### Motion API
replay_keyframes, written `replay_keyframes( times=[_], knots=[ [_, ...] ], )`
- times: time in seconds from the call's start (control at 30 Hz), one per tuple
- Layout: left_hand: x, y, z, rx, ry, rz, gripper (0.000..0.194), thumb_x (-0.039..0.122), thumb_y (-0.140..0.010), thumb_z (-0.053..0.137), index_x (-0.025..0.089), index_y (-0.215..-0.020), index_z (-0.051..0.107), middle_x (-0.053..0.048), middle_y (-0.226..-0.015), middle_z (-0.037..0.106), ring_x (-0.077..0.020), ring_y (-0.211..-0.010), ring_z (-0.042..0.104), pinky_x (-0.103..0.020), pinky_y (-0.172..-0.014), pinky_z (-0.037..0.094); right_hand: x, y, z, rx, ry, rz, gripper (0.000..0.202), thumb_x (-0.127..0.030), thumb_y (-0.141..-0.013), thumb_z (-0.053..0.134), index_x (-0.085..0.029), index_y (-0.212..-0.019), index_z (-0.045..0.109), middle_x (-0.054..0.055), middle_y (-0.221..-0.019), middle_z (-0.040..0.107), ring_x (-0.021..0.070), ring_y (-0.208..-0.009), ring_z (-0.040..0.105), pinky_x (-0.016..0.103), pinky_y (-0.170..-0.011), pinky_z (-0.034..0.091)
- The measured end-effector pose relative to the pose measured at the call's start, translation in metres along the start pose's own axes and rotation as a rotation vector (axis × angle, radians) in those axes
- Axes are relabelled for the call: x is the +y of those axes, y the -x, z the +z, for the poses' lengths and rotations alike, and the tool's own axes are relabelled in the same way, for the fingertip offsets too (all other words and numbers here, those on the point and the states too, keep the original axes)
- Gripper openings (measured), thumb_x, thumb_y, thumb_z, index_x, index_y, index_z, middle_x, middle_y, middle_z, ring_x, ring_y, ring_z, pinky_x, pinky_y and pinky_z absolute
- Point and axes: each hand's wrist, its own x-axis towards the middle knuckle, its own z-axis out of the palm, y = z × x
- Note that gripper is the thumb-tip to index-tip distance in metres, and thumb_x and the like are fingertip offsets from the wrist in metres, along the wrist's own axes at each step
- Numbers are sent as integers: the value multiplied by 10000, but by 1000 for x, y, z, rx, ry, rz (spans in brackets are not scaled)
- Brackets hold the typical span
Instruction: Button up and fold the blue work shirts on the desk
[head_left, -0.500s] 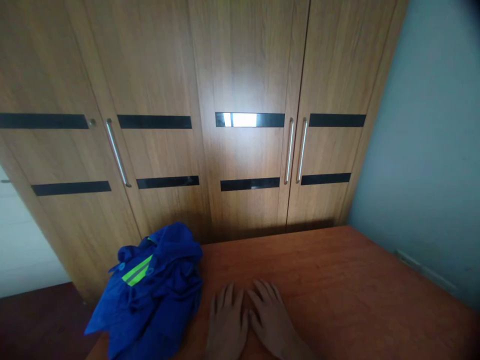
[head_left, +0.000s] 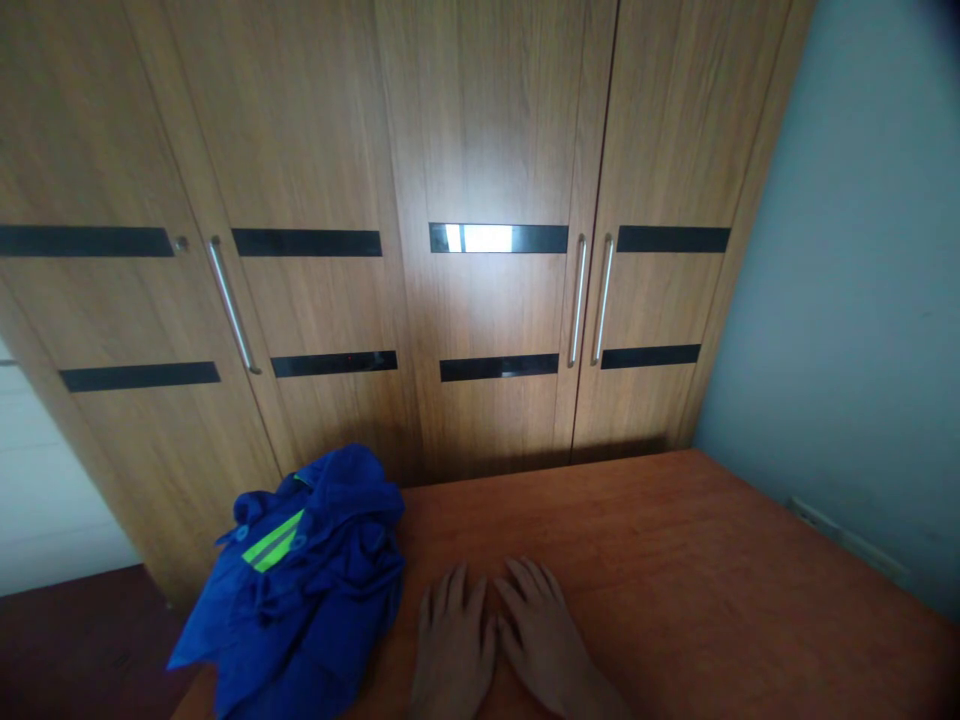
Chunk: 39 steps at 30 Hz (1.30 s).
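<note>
My left hand lies flat, palm down, on the reddish-brown wooden tabletop, with its fingers pointing forward. Beside it, my right hand rests the same way, and the two thumbs come close together near the middle. Neither hand holds anything. To the left of my left hand is a crumpled blue garment with a yellow-green and grey reflective stripe and blue buttons. It is heaped on the table's left side and partly hangs over the edge. A narrow strip of tabletop separates it from my left hand.
Beyond the table stands a tall wooden wardrobe with closed doors, dark horizontal strips and metal handles. A pale blue wall borders the table on the right, with a socket strip low on it. Dark reddish floor shows at lower left.
</note>
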Motion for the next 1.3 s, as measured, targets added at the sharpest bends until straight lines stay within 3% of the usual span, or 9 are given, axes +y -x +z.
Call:
replay_keyframes(
  times=[0.7,0.8,0.87,0.97,1.07,1.2,1.3],
  knots=[
    [-8,-3,10,52,57,21,537,291,-831,395,200,-1352,490,-120,-1468,400,-303,-1366,318,-517,-1123,190,0,-2,-3,-2,-52,8,424,-345,-887,487,-285,-1303,539,44,-1417,465,263,-1319,371,443,-1129,214],
    [-14,-9,16,124,136,33,531,251,-824,415,178,-1344,494,-118,-1436,444,-284,-1333,378,-479,-1110,266,0,-2,-3,8,-70,17,406,-329,-883,483,-272,-1276,567,46,-1414,469,264,-1313,378,438,-1125,222],
    [-19,-13,15,253,208,62,520,201,-853,363,160,-1363,455,-108,-1424,455,-233,-1315,408,-409,-1095,324,0,-1,-4,9,-82,12,403,-319,-882,475,-266,-1270,572,47,-1418,464,266,-1315,374,438,-1122,225],
    [-25,-14,-5,499,213,166,504,169,-881,333,173,-1379,409,-93,-1417,453,-202,-1310,408,-384,-1084,350,0,-1,-4,5,-93,2,417,-318,-872,484,-265,-1278,564,52,-1419,462,276,-1319,370,454,-1118,223],
    [-31,-10,-43,679,63,221,500,190,-862,420,183,-1361,430,-111,-1392,477,-250,-1303,404,-460,-1100,298,0,-2,-4,3,-102,1,421,-328,-871,485,-271,-1280,560,47,-1423,458,278,-1324,363,461,-1122,209],
    [-48,-2,-104,718,-221,162,465,258,-838,488,193,-1298,512,-140,-1425,439,-322,-1344,329,-557,-1113,161,1,-2,-4,7,-109,-2,412,-333,-876,474,-260,-1271,567,52,-1427,452,276,-1326,360,462,-1121,208],
    [-75,-4,-142,670,-372,17,633,404,-793,552,188,-1375,426,-148,-1494,333,-369,-1400,169,-607,-1101,71,1,-2,-3,7,-112,0,415,-335,-872,477,-256,-1269,568,56,-1430,447,281,-1326,359,466,-1118,213]
  ],
)
